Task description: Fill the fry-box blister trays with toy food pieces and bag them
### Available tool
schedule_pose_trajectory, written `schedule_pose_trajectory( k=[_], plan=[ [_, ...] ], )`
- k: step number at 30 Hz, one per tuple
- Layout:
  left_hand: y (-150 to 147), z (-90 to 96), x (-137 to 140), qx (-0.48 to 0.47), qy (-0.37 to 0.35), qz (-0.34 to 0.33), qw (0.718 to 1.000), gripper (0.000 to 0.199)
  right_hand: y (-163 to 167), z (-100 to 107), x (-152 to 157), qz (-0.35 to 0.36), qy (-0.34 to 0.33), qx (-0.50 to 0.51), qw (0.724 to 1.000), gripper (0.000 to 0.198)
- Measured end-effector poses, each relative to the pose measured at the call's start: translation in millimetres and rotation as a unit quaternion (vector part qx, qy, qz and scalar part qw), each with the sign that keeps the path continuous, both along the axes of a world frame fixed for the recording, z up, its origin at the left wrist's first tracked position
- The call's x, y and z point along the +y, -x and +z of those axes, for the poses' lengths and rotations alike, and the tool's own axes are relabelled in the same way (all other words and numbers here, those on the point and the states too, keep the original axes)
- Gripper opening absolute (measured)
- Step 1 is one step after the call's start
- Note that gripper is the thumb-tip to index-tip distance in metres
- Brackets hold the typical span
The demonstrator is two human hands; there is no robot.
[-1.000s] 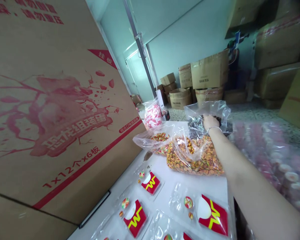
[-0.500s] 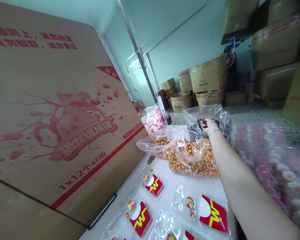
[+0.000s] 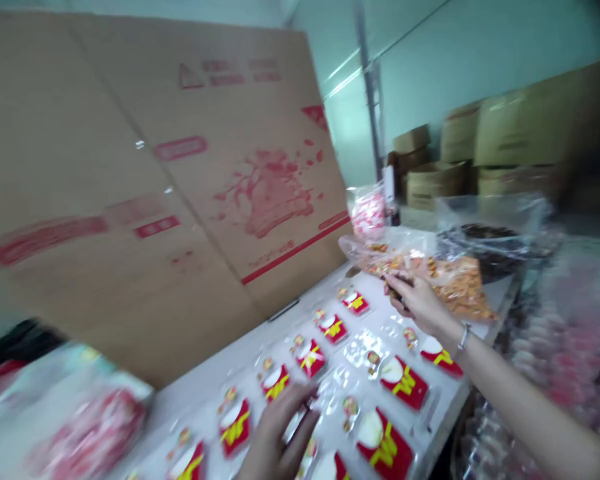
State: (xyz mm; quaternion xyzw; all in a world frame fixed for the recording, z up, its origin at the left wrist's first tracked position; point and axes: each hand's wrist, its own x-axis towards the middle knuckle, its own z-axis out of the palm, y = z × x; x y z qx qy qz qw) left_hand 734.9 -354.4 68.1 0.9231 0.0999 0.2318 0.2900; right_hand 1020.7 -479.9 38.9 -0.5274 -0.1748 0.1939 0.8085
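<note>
My right hand (image 3: pixel 414 300) is closed round several small dark brown pieces (image 3: pixel 400 288), their kind blurred. It hangs above the table, just in front of a clear bag of small orange pieces (image 3: pixel 463 287). Low in the view is my left hand (image 3: pixel 280 437), fingers curled toward the thumb; a tiny dark spot shows at the fingertips, too smeared to name. Around it lie rows of clear plastic trays with red and yellow fry-box shapes (image 3: pixel 236 427) and small round burger- and pizza-like pieces (image 3: pixel 351 405). Behind the right hand stands an open clear bag of dark pieces (image 3: pixel 495 247).
A tall printed cardboard box (image 3: pixel 220 267) walls the left side of the white table (image 3: pixel 180 373). Pink-and-white pieces in a bag (image 3: pixel 369 212) stand at the far end, more pink packs (image 3: pixel 100 433) lower left. Clear pink-filled packaging (image 3: pixel 555 347) fills the right. Cartons (image 3: pixel 515 127) are stacked behind.
My right hand has come out of the bag of dark pieces and moved left and nearer, carrying some. My left hand has entered from below. The view has turned left.
</note>
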Motion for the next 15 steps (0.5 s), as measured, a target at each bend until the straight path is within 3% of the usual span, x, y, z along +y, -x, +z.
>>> schedule_pose_trajectory(
  k=[4, 7, 9, 15],
  plan=[
    [16.8, -11.4, -6.3, 0.012, -0.016, 0.026, 0.999, 0.015, 155.3, -34.4, 35.8, 0.155, 0.067, -0.013, 0.986, 0.027],
    [54.9, -27.6, 1.0, 0.035, -0.011, 0.087, 0.996, 0.008, 243.6, -54.9, 57.7, 0.203, 0.057, -0.089, 0.973, 0.011],
    [93.7, -39.3, 10.3, 0.054, 0.012, 0.122, 0.991, 0.002, 289.3, -66.2, 73.2, 0.224, 0.073, -0.131, 0.963, 0.008],
    [209.9, -60.5, 48.2, 0.055, 0.101, 0.247, 0.962, 0.008, 390.6, -84.5, 132.1, 0.32, 0.128, -0.174, 0.922, 0.024]
  ],
)
